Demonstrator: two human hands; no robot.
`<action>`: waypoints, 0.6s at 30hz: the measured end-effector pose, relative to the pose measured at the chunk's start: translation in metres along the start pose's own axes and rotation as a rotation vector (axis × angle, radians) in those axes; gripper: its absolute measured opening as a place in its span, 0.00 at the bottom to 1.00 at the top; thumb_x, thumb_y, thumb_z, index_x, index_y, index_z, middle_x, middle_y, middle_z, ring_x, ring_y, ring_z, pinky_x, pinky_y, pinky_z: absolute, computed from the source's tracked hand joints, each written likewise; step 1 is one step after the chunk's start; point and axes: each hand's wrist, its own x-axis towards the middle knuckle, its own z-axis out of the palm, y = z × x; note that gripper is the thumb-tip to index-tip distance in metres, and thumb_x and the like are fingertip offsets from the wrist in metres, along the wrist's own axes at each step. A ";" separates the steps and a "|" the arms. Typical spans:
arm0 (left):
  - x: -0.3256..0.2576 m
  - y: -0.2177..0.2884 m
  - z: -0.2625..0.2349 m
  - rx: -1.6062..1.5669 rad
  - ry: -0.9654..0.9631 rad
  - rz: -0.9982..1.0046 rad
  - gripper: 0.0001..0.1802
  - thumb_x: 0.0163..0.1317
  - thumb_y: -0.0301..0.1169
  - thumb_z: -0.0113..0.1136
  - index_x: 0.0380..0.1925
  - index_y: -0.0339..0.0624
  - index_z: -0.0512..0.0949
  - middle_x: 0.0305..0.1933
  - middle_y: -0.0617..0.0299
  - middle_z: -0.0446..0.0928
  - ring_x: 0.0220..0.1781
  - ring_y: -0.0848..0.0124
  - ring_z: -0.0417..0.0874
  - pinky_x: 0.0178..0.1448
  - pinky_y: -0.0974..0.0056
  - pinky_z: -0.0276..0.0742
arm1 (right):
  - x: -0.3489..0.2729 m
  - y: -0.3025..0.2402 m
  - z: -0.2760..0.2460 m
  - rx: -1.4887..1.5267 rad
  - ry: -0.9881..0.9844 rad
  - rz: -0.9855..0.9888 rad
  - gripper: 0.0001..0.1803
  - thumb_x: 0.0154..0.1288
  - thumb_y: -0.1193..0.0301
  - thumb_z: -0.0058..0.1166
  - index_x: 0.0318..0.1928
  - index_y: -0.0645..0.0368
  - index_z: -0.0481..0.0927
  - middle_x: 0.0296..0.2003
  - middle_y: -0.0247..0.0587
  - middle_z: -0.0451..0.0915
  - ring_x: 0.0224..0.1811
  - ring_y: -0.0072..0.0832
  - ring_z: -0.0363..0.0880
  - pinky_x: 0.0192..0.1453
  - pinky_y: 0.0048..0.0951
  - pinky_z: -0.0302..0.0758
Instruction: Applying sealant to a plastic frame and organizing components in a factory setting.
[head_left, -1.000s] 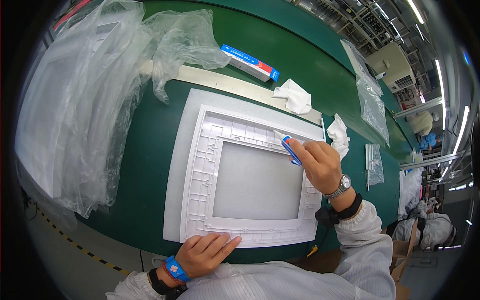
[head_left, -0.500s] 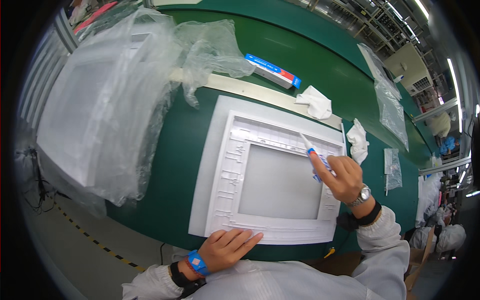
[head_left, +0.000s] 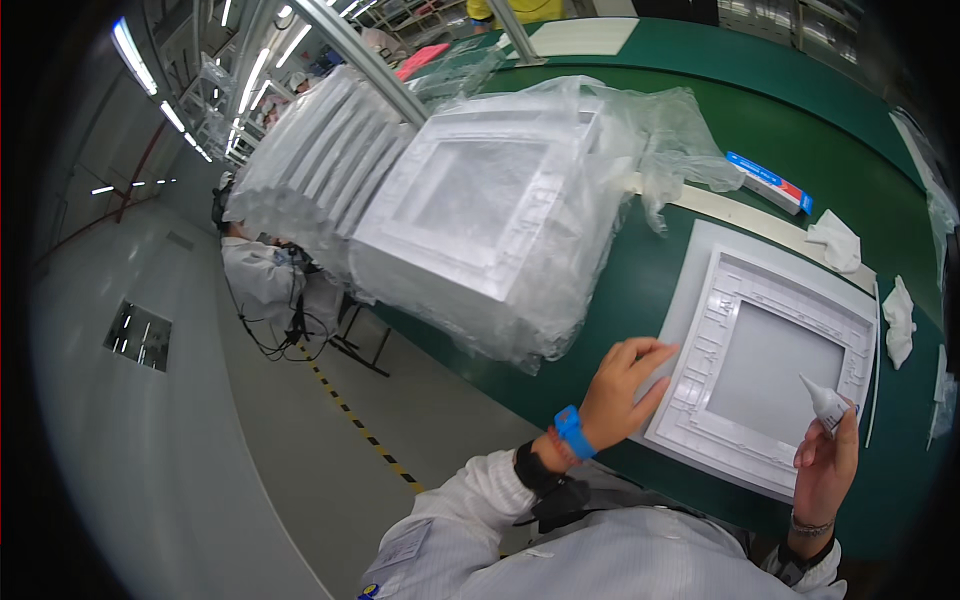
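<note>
A white rectangular plastic frame (head_left: 690,408) with ribs along its inner walls lies on a pale foam sheet (head_left: 692,262). Beside the frame's left edge is my left hand (head_left: 622,392), its fingers spread, fingertips at the sheet's edge and nothing held. My right hand (head_left: 832,462) is closed around a squeeze tube (head_left: 829,408) with a white cone-shaped nozzle. The nozzle tilts up and to the left, over the near right part of the frame's opening. My fingers cover much of the tube's body.
To the left, a similar frame (head_left: 500,262) lies under clear plastic wrap, with several wrapped panels (head_left: 325,165) leaning behind it. Along the far side are a blue, white and red box (head_left: 768,182) and crumpled white tissues (head_left: 836,241). A person (head_left: 262,275) in white is at far left.
The view has swung left. My right hand has drawn the tube back from the frame's far side and turned its nozzle upward. My left hand has moved from the near edge to the left edge.
</note>
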 end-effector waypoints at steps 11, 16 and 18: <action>0.039 -0.063 0.027 -0.122 -0.088 -0.115 0.24 0.58 0.34 0.59 0.54 0.39 0.72 0.53 0.53 0.71 0.52 0.58 0.70 0.58 0.60 0.65 | 0.015 0.023 0.069 0.170 -0.045 0.215 0.18 0.72 0.59 0.39 0.49 0.60 0.71 0.21 0.35 0.73 0.18 0.18 0.70 0.21 0.20 0.72; 0.039 -0.060 0.038 -0.057 -0.153 -0.069 0.23 0.59 0.34 0.58 0.54 0.37 0.73 0.56 0.56 0.70 0.58 0.60 0.66 0.62 0.60 0.60 | 0.026 0.041 0.052 0.084 -0.006 0.139 0.16 0.70 0.61 0.44 0.51 0.58 0.73 0.18 0.30 0.69 0.16 0.12 0.64 0.17 0.14 0.64; 0.038 -0.055 0.041 -0.052 -0.184 -0.070 0.23 0.58 0.33 0.58 0.54 0.37 0.73 0.57 0.57 0.70 0.59 0.60 0.65 0.63 0.60 0.60 | 0.027 0.048 0.048 0.066 -0.014 0.177 0.15 0.69 0.63 0.46 0.50 0.57 0.74 0.18 0.27 0.68 0.15 0.09 0.62 0.15 0.12 0.61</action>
